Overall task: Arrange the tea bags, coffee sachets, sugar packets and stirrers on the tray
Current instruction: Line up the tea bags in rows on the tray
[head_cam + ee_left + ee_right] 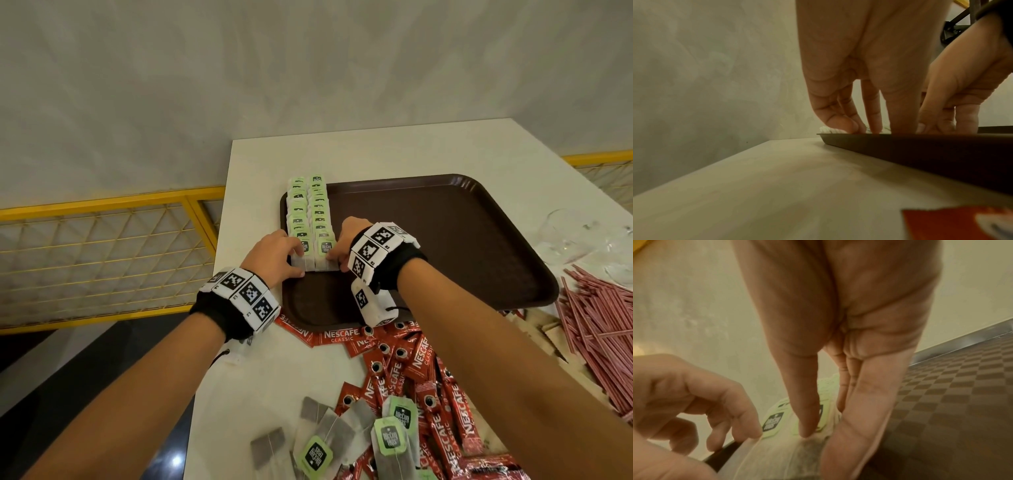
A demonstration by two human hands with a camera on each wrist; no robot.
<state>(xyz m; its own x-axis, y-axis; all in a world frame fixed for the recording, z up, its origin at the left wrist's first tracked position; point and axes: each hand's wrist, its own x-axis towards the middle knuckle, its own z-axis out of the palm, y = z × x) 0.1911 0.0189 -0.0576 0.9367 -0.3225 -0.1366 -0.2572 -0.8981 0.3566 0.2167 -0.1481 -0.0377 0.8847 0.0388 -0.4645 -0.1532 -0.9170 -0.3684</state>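
From the head camera, my left hand point(274, 255) and right hand point(344, 245) meet at the near end of two rows of tea bags point(310, 212) laid along the left side of the brown tray point(445, 240). Each grip is a light fingertip pinch on the nearest bag of its row. The rest of the tray is bare. On the white worktop point(267, 370), loose tea bags point(342, 442), red coffee sachets point(421, 373), pink stirrers point(596, 329) and beige sugar packets point(548, 332) lie off the tray, so most of the job is left.

From the left wrist camera, my fingers reach down just past the tray rim point(900, 141).

From the right wrist camera, my thumb point(807, 418) presses on a green tag point(773, 423).
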